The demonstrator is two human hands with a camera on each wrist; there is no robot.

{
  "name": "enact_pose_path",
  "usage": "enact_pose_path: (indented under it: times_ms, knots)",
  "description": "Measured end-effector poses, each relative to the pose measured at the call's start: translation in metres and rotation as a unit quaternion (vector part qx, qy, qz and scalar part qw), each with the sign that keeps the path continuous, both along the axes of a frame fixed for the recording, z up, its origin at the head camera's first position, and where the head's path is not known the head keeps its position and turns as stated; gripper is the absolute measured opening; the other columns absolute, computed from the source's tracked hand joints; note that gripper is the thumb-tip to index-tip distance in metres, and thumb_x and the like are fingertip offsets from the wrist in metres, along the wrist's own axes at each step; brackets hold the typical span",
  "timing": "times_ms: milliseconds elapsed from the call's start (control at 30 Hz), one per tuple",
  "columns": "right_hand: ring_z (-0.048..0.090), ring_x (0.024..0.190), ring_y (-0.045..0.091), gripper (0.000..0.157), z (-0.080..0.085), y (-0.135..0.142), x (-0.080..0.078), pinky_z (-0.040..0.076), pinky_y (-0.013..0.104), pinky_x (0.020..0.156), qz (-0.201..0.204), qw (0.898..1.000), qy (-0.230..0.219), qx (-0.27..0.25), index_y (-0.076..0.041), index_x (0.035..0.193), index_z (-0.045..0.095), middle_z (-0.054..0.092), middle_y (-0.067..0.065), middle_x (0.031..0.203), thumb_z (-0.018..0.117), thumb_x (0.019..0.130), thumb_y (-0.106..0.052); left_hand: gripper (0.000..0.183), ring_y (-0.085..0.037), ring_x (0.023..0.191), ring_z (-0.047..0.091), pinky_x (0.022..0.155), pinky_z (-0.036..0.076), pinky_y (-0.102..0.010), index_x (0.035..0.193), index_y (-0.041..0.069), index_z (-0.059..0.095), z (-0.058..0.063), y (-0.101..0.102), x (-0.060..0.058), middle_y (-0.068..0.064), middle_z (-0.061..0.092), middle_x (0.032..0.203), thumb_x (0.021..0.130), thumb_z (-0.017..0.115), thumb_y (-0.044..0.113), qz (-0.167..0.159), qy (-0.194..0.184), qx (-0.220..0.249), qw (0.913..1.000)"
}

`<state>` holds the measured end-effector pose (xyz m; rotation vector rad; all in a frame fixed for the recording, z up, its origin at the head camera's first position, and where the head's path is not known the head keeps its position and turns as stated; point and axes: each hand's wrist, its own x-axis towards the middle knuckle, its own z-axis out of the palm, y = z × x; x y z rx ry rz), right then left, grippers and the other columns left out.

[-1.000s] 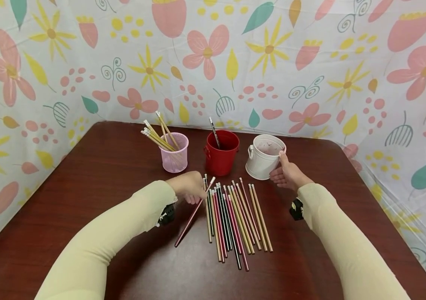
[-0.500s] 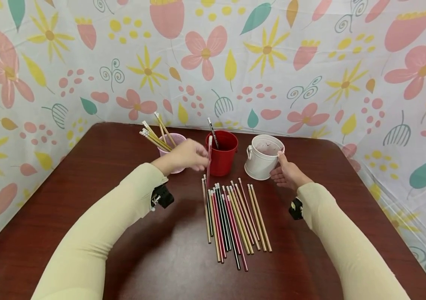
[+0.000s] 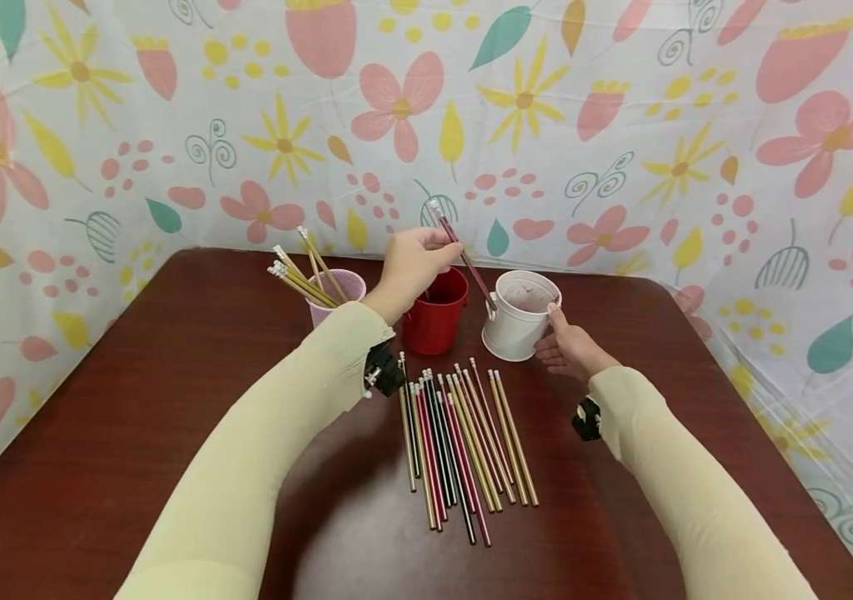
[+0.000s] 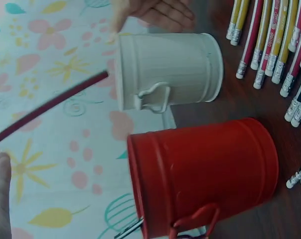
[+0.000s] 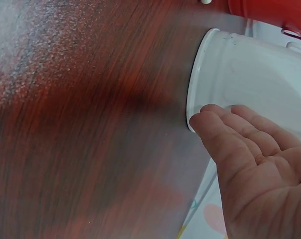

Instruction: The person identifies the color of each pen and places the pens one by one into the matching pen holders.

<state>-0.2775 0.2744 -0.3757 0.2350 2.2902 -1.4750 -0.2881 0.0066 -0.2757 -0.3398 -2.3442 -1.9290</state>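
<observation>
My left hand (image 3: 413,265) pinches a dark red pencil (image 3: 474,275) above the red bucket (image 3: 435,327). The pencil slants, eraser end up, and its lower tip overlaps the near-left rim of the white bucket (image 3: 510,332); in the left wrist view the tip of the pencil (image 4: 56,105) points toward that bucket's mouth, apart from it. My right hand (image 3: 574,346) is at the right side of the white bucket, thumb at its rim and fingers loosely extended along the wall. A black pencil (image 4: 128,229) sticks out of the red bucket, mostly hidden by my left hand in the head view.
A pink mesh cup (image 3: 354,287) with several gold pencils (image 3: 293,275) stands left of the red bucket, partly behind my left arm. Several gold, red and black pencils (image 3: 464,450) lie side by side in front of the buckets. A patterned cloth (image 3: 246,117) hangs behind the table (image 3: 133,417).
My left hand has lifted the dark red pencil from the table's left side, up past the red bucket and rightward to the white bucket. My right hand has stayed at the white bucket.
</observation>
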Motion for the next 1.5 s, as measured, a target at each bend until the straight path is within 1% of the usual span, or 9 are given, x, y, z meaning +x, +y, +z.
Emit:
enact_pose_path:
  times_ms: [333,533,767,933,1167,1267,1400,1467,1500]
  knots:
    - [0.038,0.129,0.047,0.099,0.002,-0.007,-0.001,0.033,0.052,0.107,0.017,1.0,-0.001,0.009,0.023,0.132,0.035,0.036,0.039,0.137,0.003,0.095,-0.063,0.018,-0.018,0.086,0.068,0.071,0.051,-0.019,0.097,0.0,0.073,-0.021,0.033,-0.009,-0.011,0.072,0.095,0.088,0.068,0.014,0.066,0.064,-0.035,0.9952]
    - [0.042,0.127,0.045,0.096,-0.001,-0.016,-0.003,0.035,0.05,0.106,0.009,1.0,-0.012,0.017,0.022,0.131,0.039,0.039,0.038,0.137,0.004,0.096,-0.061,0.017,-0.016,0.089,0.068,0.069,0.048,-0.017,0.097,0.002,0.073,-0.039,0.044,-0.006,-0.009,0.073,0.095,0.087,0.069,0.014,0.035,0.07,-0.093,0.9926]
    - [0.043,0.126,0.045,0.098,-0.004,-0.016,-0.004,0.036,0.05,0.105,0.0,1.0,-0.008,0.005,0.022,0.13,0.039,0.041,0.038,0.136,0.005,0.095,-0.063,0.02,-0.015,0.086,0.063,0.072,0.05,-0.02,0.102,0.006,0.075,-0.046,0.047,-0.008,-0.005,0.072,0.1,0.09,0.067,0.021,0.004,0.064,-0.182,0.9813]
    - [0.042,0.127,0.045,0.098,-0.006,-0.015,-0.003,0.036,0.05,0.105,0.0,1.0,-0.01,0.0,0.023,0.13,0.038,0.039,0.039,0.136,0.004,0.096,-0.062,0.019,-0.015,0.081,0.059,0.067,0.047,-0.02,0.099,0.006,0.075,-0.05,0.046,-0.009,-0.005,0.073,0.096,0.091,0.065,0.021,-0.01,0.049,-0.206,0.9772]
    - [0.042,0.126,0.045,0.099,-0.007,-0.013,-0.003,0.037,0.05,0.105,-0.007,1.0,-0.01,-0.007,0.023,0.13,0.038,0.04,0.039,0.135,0.004,0.095,-0.063,0.023,-0.017,0.091,0.062,0.077,0.051,-0.025,0.101,0.007,0.075,-0.053,0.04,-0.01,-0.005,0.072,0.1,0.091,0.066,0.025,-0.016,0.023,-0.207,0.978]
    - [0.041,0.126,0.047,0.098,-0.001,-0.013,0.0,0.035,0.051,0.106,-0.004,1.0,-0.011,-0.008,0.024,0.13,0.036,0.038,0.04,0.135,0.004,0.096,-0.061,0.023,-0.016,0.086,0.062,0.075,0.051,-0.026,0.098,0.007,0.076,-0.053,0.035,-0.011,-0.005,0.072,0.094,0.091,0.066,0.026,-0.031,0.021,-0.23,0.9725]
    - [0.044,0.125,0.046,0.102,0.001,-0.004,-0.001,0.037,0.051,0.105,0.002,1.0,-0.01,-0.008,0.023,0.13,0.038,0.04,0.039,0.134,0.007,0.094,-0.066,0.022,-0.014,0.068,0.061,0.067,0.051,-0.024,0.083,0.006,0.075,-0.053,0.024,-0.012,-0.004,0.069,0.072,0.091,0.065,0.024,-0.069,-0.013,-0.269,0.9606]
    - [0.05,0.119,0.043,0.105,-0.006,0.006,-0.008,0.043,0.049,0.1,0.013,1.0,-0.003,-0.013,0.022,0.126,0.044,0.047,0.038,0.129,0.013,0.091,-0.072,0.026,-0.013,0.058,0.059,0.063,0.053,-0.025,0.075,0.004,0.073,-0.054,0.02,-0.012,-0.003,0.064,0.062,0.091,0.064,0.022,-0.096,-0.047,-0.304,0.9466]
    - [0.052,0.118,0.041,0.106,-0.008,0.009,-0.009,0.044,0.048,0.099,0.015,1.0,-0.002,-0.013,0.021,0.126,0.045,0.048,0.037,0.129,0.015,0.09,-0.074,0.027,-0.013,0.054,0.058,0.062,0.054,-0.027,0.073,0.003,0.071,-0.054,0.018,-0.011,-0.003,0.062,0.059,0.091,0.064,0.021,-0.113,-0.063,-0.329,0.9353]
